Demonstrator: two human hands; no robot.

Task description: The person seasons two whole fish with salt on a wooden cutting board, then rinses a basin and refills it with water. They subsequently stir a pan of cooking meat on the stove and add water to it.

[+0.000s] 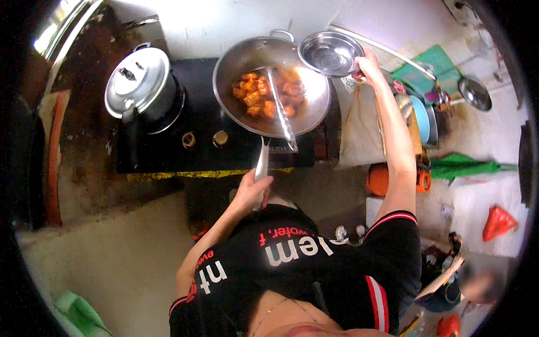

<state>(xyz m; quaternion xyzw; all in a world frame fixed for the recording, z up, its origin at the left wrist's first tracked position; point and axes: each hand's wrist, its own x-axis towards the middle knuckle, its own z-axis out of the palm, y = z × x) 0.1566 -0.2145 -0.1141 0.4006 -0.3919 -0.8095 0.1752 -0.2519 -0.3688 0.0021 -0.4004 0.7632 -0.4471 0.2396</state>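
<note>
A large steel wok (224,84) stands on the black stove, with orange-brown chunks of food (258,98) in it. Wrapped round its long handle (262,160) is my left hand (250,192). A slim metal utensil (279,109) leans across the wok, its end sticking out over the near rim; its other end is hard to make out among the food. My right hand (368,67) grips the edge of a shiny metal bowl (331,51), held up at the wok's upper right rim. The bowl looks slightly tilted, and I cannot tell whether liquid is in it.
On the left burner sits a lidded pressure cooker (137,81). Right of the black stove (196,160) are a light blue basin (420,121), a green board (426,70) and a metal ladle (475,93). An orange gas cylinder (382,178) stands below the counter.
</note>
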